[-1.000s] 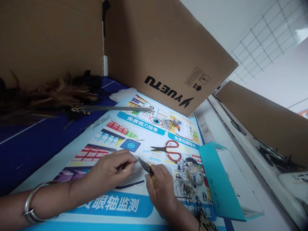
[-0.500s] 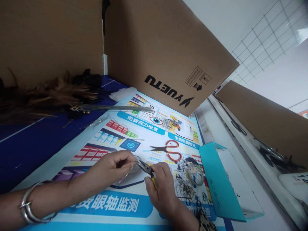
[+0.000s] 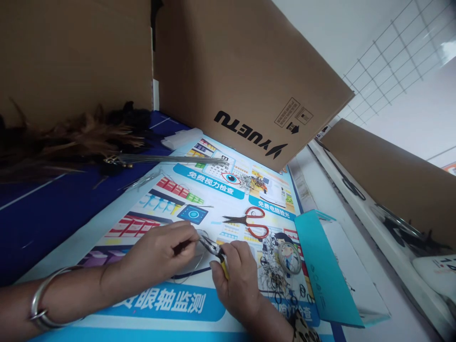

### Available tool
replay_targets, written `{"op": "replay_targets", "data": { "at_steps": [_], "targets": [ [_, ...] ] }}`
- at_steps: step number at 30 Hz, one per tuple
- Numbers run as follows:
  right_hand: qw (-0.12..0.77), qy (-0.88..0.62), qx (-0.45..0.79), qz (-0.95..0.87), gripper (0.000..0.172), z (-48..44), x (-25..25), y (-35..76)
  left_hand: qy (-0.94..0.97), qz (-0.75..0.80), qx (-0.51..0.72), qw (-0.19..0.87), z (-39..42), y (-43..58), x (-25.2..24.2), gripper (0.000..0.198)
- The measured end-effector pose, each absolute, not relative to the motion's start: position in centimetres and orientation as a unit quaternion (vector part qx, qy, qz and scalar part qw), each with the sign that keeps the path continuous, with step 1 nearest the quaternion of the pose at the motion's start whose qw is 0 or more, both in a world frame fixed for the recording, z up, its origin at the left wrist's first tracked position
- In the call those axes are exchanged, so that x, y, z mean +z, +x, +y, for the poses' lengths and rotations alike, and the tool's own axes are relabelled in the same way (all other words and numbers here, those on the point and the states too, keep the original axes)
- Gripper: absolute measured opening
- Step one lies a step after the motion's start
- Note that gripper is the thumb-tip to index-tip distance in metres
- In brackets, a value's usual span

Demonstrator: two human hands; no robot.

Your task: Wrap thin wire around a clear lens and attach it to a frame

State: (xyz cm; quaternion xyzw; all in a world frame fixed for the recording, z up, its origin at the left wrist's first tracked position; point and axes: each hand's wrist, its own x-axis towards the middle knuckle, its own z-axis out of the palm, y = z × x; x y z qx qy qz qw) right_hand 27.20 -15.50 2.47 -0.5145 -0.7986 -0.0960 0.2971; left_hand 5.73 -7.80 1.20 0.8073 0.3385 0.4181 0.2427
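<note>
One pair of yellow-handled, bare-metal needle-nose pliers (image 3: 214, 248), at six o'clock in view, is clamped in the grip of the right hand (image 3: 238, 278); the left hand (image 3: 167, 249) pinches thin, curving wire (image 3: 196, 269) by their tips.

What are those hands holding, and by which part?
The right hand holds pliers by the yellow handles; the left hand pinches thin wire, exact part unclear.

Detail between left fingers (image 3: 188, 232) and pliers (image 3: 214, 247): too small to resolve. Handles (image 3: 224, 267) mostly hidden inside right fingers (image 3: 238, 252). Brown feathers (image 3: 89, 137): dark, blurred, cut by left edge. White container (image 3: 436, 271): cut by right edge, lettering incomplete.
</note>
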Motion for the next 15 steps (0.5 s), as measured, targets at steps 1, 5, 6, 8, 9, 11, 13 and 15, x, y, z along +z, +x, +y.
{"op": "replay_targets", "data": {
  "at_steps": [1, 5, 6, 8, 9, 11, 13, 15],
  "targets": [
    [0.297, -0.516, -0.095, -0.798, 0.023, -15.51, 2.44, 27.22, 0.81, 0.338, 0.416, 0.235, -7.81, 5.72, 1.17, 0.021],
    [0.291, -0.517, -0.084, -0.8, 0.021, -15.58, 2.46, 27.34, 0.823, 0.337, 0.41, 0.205, -7.85, 5.62, 1.21, 0.024],
    [0.291, -0.516, -0.081, -0.802, 0.02, -15.59, 2.48, 27.37, 0.825, 0.336, 0.409, 0.198, -7.87, 5.59, 1.23, 0.024],
    [0.291, -0.514, -0.077, -0.803, 0.019, -15.56, 2.47, 27.43, 0.829, 0.334, 0.408, 0.187, -7.93, 5.55, 1.27, 0.026],
    [0.291, -0.514, -0.073, -0.804, 0.018, -15.53, 2.44, 27.46, 0.831, 0.333, 0.406, 0.184, -7.96, 5.53, 1.3, 0.027],
    [0.294, -0.513, -0.061, -0.804, 0.017, -15.46, 2.31, 27.53, 0.834, 0.331, 0.403, 0.182, -8.05, 5.51, 1.41, 0.028],
    [0.299, -0.514, -0.042, -0.803, 0.016, -15.37, 2.14, 27.6, 0.833, 0.327, 0.405, 0.184, -8.16, 5.5, 1.62, 0.029],
    [0.306, -0.517, -0.023, -0.799, 0.015, -15.3, 1.99, 27.67, 0.83, 0.324, 0.413, 0.189, -8.27, 5.5, 1.88, 0.029]
  ]
}}
